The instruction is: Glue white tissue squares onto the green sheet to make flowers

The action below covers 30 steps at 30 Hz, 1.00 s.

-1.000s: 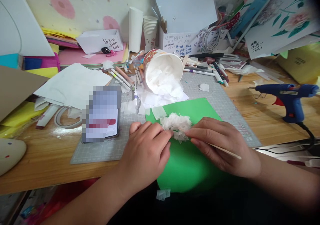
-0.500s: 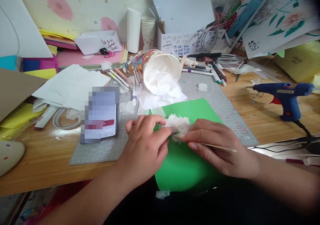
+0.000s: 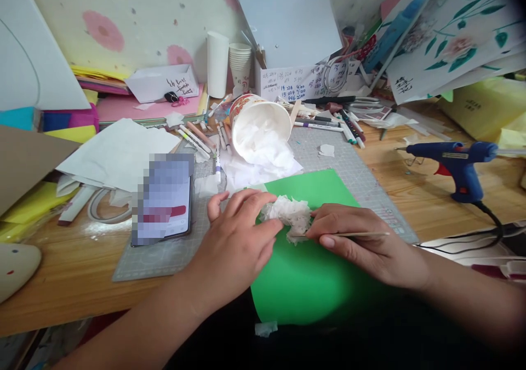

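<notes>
A ruffled clump of white tissue paper [image 3: 287,212] stands up from a green sheet of paper [image 3: 304,282]. My left hand [image 3: 244,233] is at its left side, the thumb and index finger closed about that end of the clump. In my right hand [image 3: 361,244] a thin wooden stick [image 3: 361,234] is pinched between thumb and fingers. The stick's tip points left, at the clump's lower right edge, where the right fingertips also touch or nearly touch the tissue. Whether the tip presses into the tissue I cannot tell.
Behind the green sheet, a paper tub [image 3: 263,129] lies on its side, spilling white tissue pieces [image 3: 267,151] onto a grey cutting mat [image 3: 164,263]. A phone [image 3: 164,200] is at left; a blue glue gun [image 3: 460,167] stands at right. Several markers [image 3: 195,142] lie farther back.
The view has tilted slightly. My right hand has shifted a little away from the clump, so more of its lower right part shows. The left hand keeps its hold.
</notes>
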{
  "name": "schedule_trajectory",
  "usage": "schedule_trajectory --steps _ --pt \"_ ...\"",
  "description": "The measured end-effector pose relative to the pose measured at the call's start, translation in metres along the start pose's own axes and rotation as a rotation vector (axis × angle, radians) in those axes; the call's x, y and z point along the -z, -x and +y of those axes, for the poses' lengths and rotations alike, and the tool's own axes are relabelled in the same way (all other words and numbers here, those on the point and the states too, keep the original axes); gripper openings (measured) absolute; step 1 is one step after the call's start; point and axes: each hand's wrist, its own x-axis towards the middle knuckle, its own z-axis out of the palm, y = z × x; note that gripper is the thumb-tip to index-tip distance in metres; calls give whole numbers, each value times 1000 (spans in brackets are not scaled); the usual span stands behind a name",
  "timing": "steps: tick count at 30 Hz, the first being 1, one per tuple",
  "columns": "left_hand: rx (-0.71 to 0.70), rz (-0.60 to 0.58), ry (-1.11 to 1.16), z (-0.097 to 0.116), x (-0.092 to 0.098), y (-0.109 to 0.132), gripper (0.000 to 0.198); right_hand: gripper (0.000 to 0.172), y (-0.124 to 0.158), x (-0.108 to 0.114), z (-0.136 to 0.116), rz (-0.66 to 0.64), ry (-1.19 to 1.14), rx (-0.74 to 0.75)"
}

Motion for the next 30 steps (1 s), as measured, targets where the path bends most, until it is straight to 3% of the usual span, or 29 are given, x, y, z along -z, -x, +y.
schedule_trajectory --steps 6,12,16,21,25,30 --pt "-28 -53 -22 0 8 -12 18 17 1 -2 1 15 -28 2" --pt "-31 -66 116 -2 8 -20 24 15 0 -3 1 22 -81 -35" --pt "44 -16 135 -20 20 -27 21 16 1 -3 1 13 -99 -56" --pt "230 -17 -98 -51 38 -50 12 16 3 -4 1 56 -82 -23" --pt "210 -95 -215 -59 30 -65 10 19 3 -4 1 50 -118 -23" --pt "121 -55 -271 -50 9 -81 17 18 3 -3 2 49 -166 -55"
